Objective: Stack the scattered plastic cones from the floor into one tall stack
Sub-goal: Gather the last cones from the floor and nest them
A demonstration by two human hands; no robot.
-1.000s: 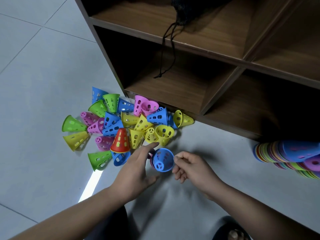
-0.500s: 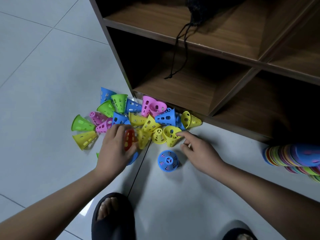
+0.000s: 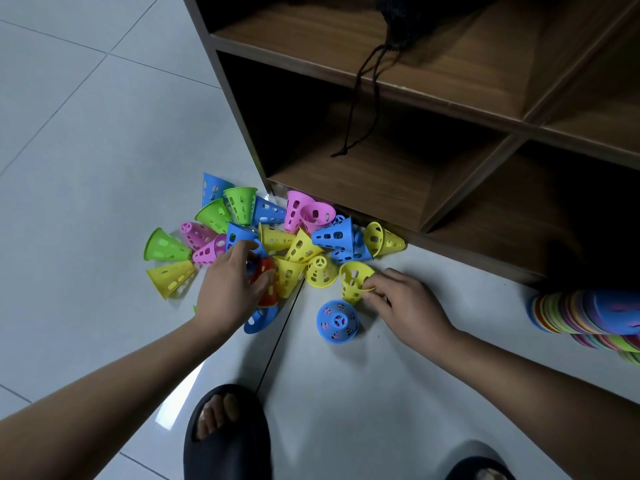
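Note:
Several perforated plastic cones in blue, green, pink and yellow lie scattered on the tiled floor in front of a wooden shelf. A short blue stack (image 3: 337, 321) stands upright, apart from the pile, between my hands. My left hand (image 3: 230, 289) curls its fingers and thumb round a red cone (image 3: 266, 284) in the pile. My right hand (image 3: 403, 301) pinches the rim of a yellow cone (image 3: 353, 280) lying on its side just above the blue stack.
A wooden cubby shelf (image 3: 408, 188) stands right behind the pile, with a black drawstring (image 3: 360, 109) hanging into it. A long many-coloured stack of cones (image 3: 588, 315) lies on its side at the right edge. Two feet in black slippers (image 3: 225, 441) are at the bottom.
The blue stack was set down upright and let go. My left hand moved onto the red cone; my right hand reached up and took the yellow cone's rim.

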